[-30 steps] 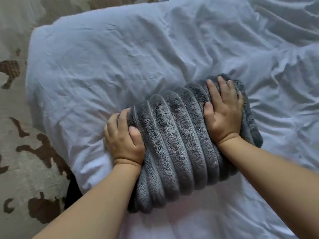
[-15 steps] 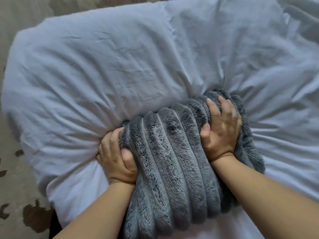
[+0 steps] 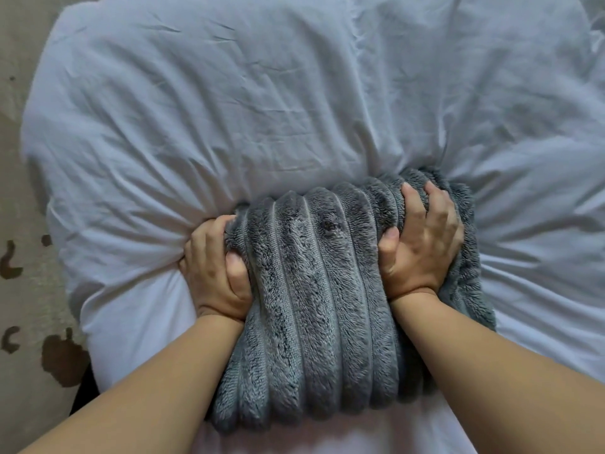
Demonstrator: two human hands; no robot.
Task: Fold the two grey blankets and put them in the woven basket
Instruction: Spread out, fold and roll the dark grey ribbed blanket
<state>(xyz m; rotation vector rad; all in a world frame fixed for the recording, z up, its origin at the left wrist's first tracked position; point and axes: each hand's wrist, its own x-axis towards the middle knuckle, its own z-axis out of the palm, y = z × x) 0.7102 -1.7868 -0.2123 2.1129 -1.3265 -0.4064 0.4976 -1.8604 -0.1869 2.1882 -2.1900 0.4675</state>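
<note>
On the blanket (image 3: 320, 290), left hand (image 3: 214, 273) and right hand (image 3: 422, 244) clench tighter.

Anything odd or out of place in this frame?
Mostly tidy: the folded grey blanket is gripped at both ends by the left hand and right hand. Two oddities: the white bedsheet puckers into creases converging on the left hand, as if pinched along with it, and a small dark spot sits on the blanket's top.
</note>
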